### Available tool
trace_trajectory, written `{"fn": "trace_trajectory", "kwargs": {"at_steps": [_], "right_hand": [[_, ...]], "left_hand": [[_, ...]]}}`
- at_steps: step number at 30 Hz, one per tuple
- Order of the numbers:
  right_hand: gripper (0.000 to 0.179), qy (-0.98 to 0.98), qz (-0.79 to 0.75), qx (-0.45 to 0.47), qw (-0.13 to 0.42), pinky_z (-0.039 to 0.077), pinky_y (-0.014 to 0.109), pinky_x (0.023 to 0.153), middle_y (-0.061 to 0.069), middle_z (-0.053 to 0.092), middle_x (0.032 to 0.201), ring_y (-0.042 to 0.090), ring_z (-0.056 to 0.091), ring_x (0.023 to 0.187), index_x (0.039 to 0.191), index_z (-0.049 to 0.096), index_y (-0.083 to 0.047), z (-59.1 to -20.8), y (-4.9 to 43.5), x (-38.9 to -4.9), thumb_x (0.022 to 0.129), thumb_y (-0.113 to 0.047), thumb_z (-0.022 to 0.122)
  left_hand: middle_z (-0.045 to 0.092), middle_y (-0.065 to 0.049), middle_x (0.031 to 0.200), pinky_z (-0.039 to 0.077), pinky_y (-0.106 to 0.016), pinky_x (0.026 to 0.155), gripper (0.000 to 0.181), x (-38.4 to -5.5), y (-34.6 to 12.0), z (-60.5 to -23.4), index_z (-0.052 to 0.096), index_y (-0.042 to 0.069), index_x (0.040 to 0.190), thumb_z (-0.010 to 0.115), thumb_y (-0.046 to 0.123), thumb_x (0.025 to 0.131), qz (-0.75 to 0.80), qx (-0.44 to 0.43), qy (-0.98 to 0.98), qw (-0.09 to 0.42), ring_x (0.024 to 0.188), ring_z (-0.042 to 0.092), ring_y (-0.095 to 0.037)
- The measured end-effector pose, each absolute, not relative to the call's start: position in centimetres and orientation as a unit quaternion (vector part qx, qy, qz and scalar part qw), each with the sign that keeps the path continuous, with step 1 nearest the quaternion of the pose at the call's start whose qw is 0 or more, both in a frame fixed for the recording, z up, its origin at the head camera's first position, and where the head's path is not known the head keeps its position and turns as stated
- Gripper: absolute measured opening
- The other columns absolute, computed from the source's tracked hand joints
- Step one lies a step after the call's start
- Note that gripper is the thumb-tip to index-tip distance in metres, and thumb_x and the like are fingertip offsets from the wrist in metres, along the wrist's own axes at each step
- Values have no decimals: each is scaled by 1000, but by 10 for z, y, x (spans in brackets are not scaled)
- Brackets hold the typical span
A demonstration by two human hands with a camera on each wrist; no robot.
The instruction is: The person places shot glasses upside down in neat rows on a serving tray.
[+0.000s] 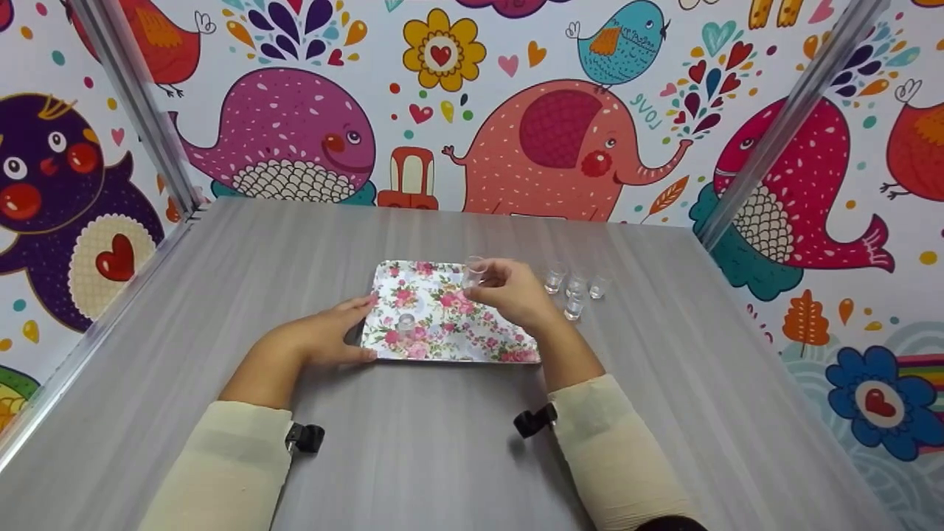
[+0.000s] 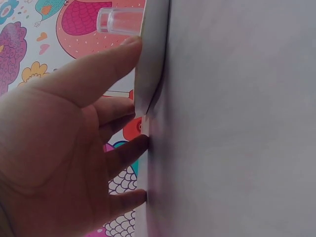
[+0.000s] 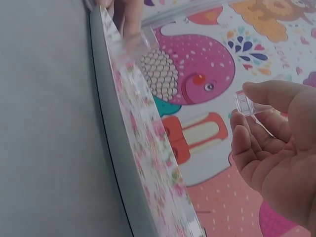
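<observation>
A flower-printed tray [image 1: 450,343] lies on the table, with one small clear shot glass [image 1: 406,322] standing on its left part. My left hand [image 1: 332,330] is at the tray's left side, thumb at the near corner and fingers along the edge. In the left wrist view, the left hand's fingers [image 2: 126,153] are fairly straight, their tips down by the tray and table. Over the tray's right half, my right hand [image 1: 510,290] pinches another shot glass [image 1: 473,273] between thumb and fingers. The right wrist view shows this held glass [image 3: 244,102] raised off the tray surface.
Several more shot glasses [image 1: 574,306] stand in a cluster on the grey table [image 1: 435,442], just right of the tray and the right forearm. Walls with cartoon animals [image 1: 546,155] enclose the back and sides, with metal posts [image 1: 151,110] at the corners.
</observation>
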State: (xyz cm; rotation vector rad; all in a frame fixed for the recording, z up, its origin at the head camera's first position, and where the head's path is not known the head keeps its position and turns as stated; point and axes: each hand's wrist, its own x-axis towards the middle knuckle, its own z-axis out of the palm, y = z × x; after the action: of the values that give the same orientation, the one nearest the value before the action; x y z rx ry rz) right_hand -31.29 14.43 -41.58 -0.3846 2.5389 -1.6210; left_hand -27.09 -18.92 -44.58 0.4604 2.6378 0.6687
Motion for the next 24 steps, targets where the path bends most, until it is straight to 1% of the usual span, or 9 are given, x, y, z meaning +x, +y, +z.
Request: {"fn": "trace_trajectory", "kwargs": {"at_steps": [3, 9, 11, 13, 17, 20, 22, 24], "right_hand": [[31, 832, -536, -130, 64, 63, 38, 91, 6, 77, 108, 21, 73, 103, 122, 77, -19, -414, 134, -311, 91, -20, 85], [33, 830, -533, -144, 76, 63, 33, 89, 5, 75, 109, 20, 71, 102, 122, 77, -19, -416, 120, -307, 91, -20, 86], [31, 827, -536, -148, 78, 63, 37, 90, 6, 74, 107, 21, 70, 100, 121, 77, -19, -417, 118, -307, 92, -21, 86], [32, 824, -540, -153, 80, 63, 41, 91, 6, 74, 107, 22, 68, 99, 123, 77, -19, -419, 118, -306, 93, -26, 86], [30, 815, -549, -169, 71, 62, 52, 93, 7, 73, 104, 21, 66, 94, 120, 79, -21, -424, 120, -306, 93, -34, 85], [27, 811, -552, -182, 60, 63, 49, 88, 7, 74, 100, 19, 65, 88, 116, 81, -23, -427, 121, -306, 93, -36, 85], [27, 810, -554, -187, 52, 62, 41, 82, 6, 73, 98, 17, 64, 85, 116, 81, -22, -429, 120, -306, 93, -36, 85], [28, 812, -549, -192, 42, 58, 31, 76, 4, 71, 96, 16, 61, 83, 118, 81, -22, -431, 119, -306, 94, -35, 85]], "left_hand": [[13, -6, 183, 22, -65, 132, 99, -271, -189, -446, 21, 12, 172, 76, 47, 98, 239, 163, 938, 190, 166, 19, -44], [13, -6, 183, 22, -65, 132, 100, -271, -189, -446, 21, 12, 172, 76, 48, 98, 239, 166, 938, 189, 166, 19, -44], [13, -6, 183, 22, -65, 132, 100, -270, -189, -445, 20, 12, 173, 76, 48, 98, 237, 165, 939, 188, 166, 19, -44], [13, -6, 183, 22, -65, 132, 100, -270, -189, -444, 20, 12, 173, 76, 47, 98, 237, 164, 939, 188, 166, 19, -44], [13, -6, 183, 22, -65, 132, 98, -270, -188, -443, 22, 11, 172, 76, 46, 98, 236, 164, 939, 188, 166, 19, -44], [13, -6, 183, 22, -65, 132, 98, -269, -188, -444, 21, 11, 172, 76, 46, 98, 237, 162, 939, 190, 166, 19, -44], [13, -6, 183, 23, -66, 132, 99, -270, -189, -445, 21, 13, 172, 76, 47, 98, 235, 161, 939, 190, 166, 20, -44], [13, -5, 183, 23, -66, 132, 100, -270, -189, -446, 21, 13, 173, 76, 49, 98, 233, 160, 940, 190, 166, 21, -44]]}}
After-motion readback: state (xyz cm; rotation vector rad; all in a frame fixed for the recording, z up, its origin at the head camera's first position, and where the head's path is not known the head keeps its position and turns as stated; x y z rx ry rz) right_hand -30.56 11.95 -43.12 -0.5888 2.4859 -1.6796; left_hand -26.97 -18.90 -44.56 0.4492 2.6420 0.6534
